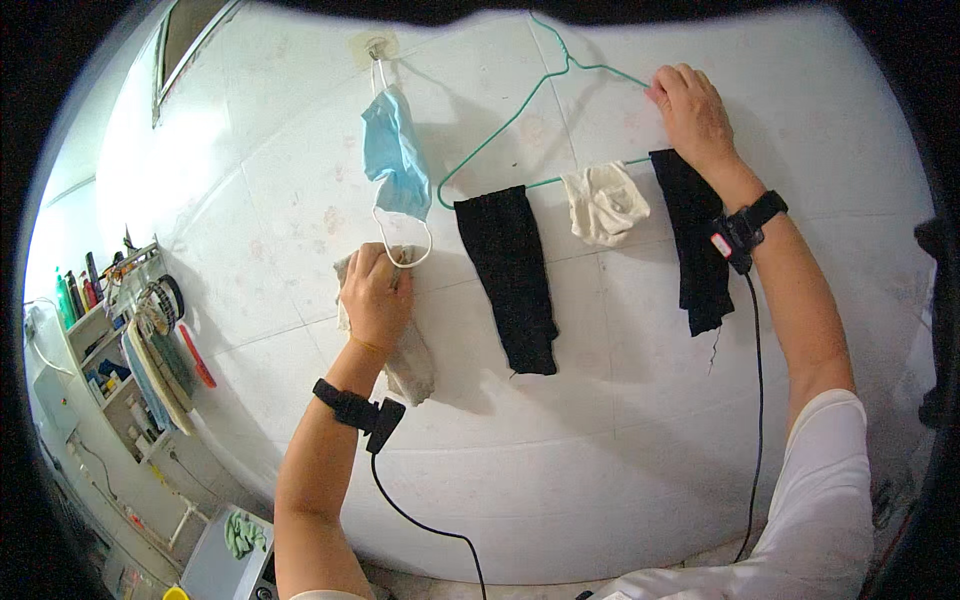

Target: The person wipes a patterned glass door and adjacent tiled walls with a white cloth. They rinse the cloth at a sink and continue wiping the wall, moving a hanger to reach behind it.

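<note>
My right hand (691,112) grips the right shoulder of a green wire clothes hanger (501,129) against a white tiled wall. Over the hanger's lower bar hang a long black sock (508,277), a small white cloth item (604,204) and a second black sock (688,247), partly behind my right forearm. My left hand (375,300) is closed on a grey-beige sock (410,367), which dangles below the fingers. Just above that hand, a light-blue face mask (397,154) hangs by its loop, and its lower loop overlaps the fingers.
A wall hook (376,49) carries the mask. To the left stand a shelf of bottles (97,322), hanging towels (157,375) and a red comb (197,358). A green cloth (244,535) lies on a grey surface at lower left. Black cables (420,525) trail from both wrist straps.
</note>
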`<action>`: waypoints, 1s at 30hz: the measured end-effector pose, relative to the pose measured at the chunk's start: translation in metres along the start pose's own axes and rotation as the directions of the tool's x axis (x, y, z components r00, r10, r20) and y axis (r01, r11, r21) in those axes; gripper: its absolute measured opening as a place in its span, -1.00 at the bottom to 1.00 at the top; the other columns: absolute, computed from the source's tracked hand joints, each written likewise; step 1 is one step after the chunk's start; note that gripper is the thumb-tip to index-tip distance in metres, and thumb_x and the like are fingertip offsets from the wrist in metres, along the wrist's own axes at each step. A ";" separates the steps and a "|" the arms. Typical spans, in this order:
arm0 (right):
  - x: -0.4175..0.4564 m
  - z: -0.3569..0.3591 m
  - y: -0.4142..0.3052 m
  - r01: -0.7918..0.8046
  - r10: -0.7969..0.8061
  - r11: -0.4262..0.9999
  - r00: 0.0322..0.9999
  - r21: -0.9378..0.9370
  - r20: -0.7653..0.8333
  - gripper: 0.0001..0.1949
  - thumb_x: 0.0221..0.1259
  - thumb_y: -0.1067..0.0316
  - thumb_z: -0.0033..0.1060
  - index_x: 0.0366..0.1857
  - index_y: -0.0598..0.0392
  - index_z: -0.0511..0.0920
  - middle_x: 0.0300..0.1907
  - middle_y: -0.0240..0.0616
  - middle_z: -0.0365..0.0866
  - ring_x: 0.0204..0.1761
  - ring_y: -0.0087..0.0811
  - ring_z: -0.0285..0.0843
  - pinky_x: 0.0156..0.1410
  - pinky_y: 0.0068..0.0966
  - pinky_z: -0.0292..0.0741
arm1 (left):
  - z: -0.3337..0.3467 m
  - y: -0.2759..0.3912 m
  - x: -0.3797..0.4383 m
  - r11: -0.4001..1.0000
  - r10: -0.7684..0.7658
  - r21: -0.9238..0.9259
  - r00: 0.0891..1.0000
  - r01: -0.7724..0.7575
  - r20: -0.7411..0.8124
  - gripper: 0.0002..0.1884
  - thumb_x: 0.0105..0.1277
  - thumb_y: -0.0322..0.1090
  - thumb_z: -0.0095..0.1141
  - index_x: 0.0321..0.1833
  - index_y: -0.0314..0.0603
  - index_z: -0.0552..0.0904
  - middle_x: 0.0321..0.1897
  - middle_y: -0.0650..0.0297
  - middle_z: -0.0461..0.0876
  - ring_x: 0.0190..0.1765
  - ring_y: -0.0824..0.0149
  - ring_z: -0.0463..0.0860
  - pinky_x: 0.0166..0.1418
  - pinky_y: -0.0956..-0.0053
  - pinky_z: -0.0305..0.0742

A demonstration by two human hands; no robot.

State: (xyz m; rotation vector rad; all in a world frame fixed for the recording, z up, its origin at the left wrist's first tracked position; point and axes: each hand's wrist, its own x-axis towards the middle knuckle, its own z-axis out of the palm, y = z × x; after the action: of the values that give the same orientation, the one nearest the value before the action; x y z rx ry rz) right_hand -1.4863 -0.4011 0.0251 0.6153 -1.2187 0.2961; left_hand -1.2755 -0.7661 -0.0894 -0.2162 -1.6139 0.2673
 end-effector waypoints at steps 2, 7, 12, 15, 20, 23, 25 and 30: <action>0.002 -0.001 -0.003 -0.008 0.008 1.000 1.000 0.001 -0.022 -0.83 0.29 0.26 0.05 -0.32 0.12 0.41 -0.30 -0.22 0.46 -0.17 -0.15 0.43 -0.04 -0.23 0.40 | 0.000 0.005 -0.002 0.999 0.016 0.030 1.000 -0.016 -0.020 -0.89 0.04 -0.49 0.19 -0.35 -0.23 0.59 -0.32 0.19 0.53 -0.23 0.10 0.56 -0.18 0.28 0.49; 0.007 -0.003 -0.001 -0.018 0.021 0.996 0.999 0.083 -0.033 -0.83 0.32 0.24 0.01 -0.32 0.12 0.40 -0.29 -0.19 0.47 -0.16 -0.12 0.44 -0.03 -0.24 0.41 | -0.004 0.011 -0.010 0.999 0.020 0.032 1.000 -0.020 0.002 -0.89 0.04 -0.49 0.19 -0.34 -0.24 0.60 -0.32 0.20 0.53 -0.23 0.10 0.56 -0.19 0.28 0.50; 0.008 0.001 0.006 -0.008 0.012 0.983 1.000 0.184 -0.016 -0.86 0.31 0.30 0.03 -0.31 0.13 0.39 -0.28 -0.19 0.46 -0.16 -0.14 0.45 -0.04 -0.26 0.41 | 0.003 0.000 -0.013 0.999 -0.038 0.019 0.999 0.038 0.010 -0.87 0.03 -0.51 0.19 -0.33 -0.23 0.60 -0.29 0.20 0.54 -0.20 0.09 0.56 -0.14 0.28 0.49; 0.002 0.005 0.012 -0.065 0.047 0.972 0.995 0.225 0.085 -0.87 0.32 0.31 0.01 -0.30 0.13 0.38 -0.27 -0.19 0.44 -0.16 -0.14 0.46 -0.05 -0.27 0.41 | 0.007 -0.010 -0.013 0.995 -0.092 0.030 0.996 0.092 -0.001 -0.87 0.04 -0.50 0.19 -0.31 -0.22 0.60 -0.28 0.20 0.54 -0.17 0.11 0.56 -0.13 0.28 0.49; 0.002 0.013 0.012 -0.104 0.067 0.959 0.987 0.264 0.143 -0.85 0.33 0.28 -0.02 -0.28 0.13 0.38 -0.27 -0.18 0.43 -0.18 -0.11 0.46 -0.07 -0.27 0.42 | 0.009 -0.011 -0.018 0.988 -0.130 0.086 0.991 0.128 0.014 -0.85 0.05 -0.47 0.19 -0.29 -0.23 0.60 -0.24 0.23 0.54 -0.16 0.12 0.56 -0.12 0.29 0.49; 0.019 0.016 0.009 -0.090 0.062 0.973 0.989 0.212 0.138 -0.84 0.35 0.26 -0.03 -0.26 0.12 0.40 -0.26 -0.17 0.44 -0.18 -0.09 0.47 -0.08 -0.26 0.43 | 0.006 -0.006 -0.020 0.987 -0.130 0.104 0.991 0.126 0.032 -0.84 0.05 -0.46 0.20 -0.27 -0.22 0.60 -0.23 0.23 0.53 -0.15 0.12 0.56 -0.11 0.28 0.49; 0.028 0.021 0.015 -0.034 0.018 0.972 0.997 0.233 0.071 -0.84 0.35 0.24 -0.03 -0.24 0.11 0.41 -0.24 -0.17 0.45 -0.18 -0.08 0.48 -0.08 -0.25 0.43 | 0.007 0.000 -0.021 0.989 -0.119 0.089 0.992 0.116 0.033 -0.83 0.06 -0.45 0.20 -0.26 -0.19 0.59 -0.24 0.23 0.53 -0.15 0.12 0.55 -0.12 0.28 0.49; 0.034 0.020 0.015 0.018 -0.023 0.941 1.000 0.338 0.010 -0.84 0.32 0.29 0.02 -0.26 0.16 0.44 -0.26 -0.15 0.50 -0.18 -0.10 0.48 -0.07 -0.31 0.43 | 0.004 0.015 -0.028 0.989 -0.086 0.122 0.996 0.082 0.023 -0.85 0.07 -0.46 0.19 -0.27 -0.17 0.59 -0.26 0.23 0.52 -0.16 0.12 0.55 -0.13 0.26 0.50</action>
State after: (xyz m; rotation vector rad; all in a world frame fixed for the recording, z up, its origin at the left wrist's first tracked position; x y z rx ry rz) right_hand -1.4986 -0.4047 0.0654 0.9281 -1.1823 0.4910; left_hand -1.2779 -0.7608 -0.1206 -0.0515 -1.6241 0.3036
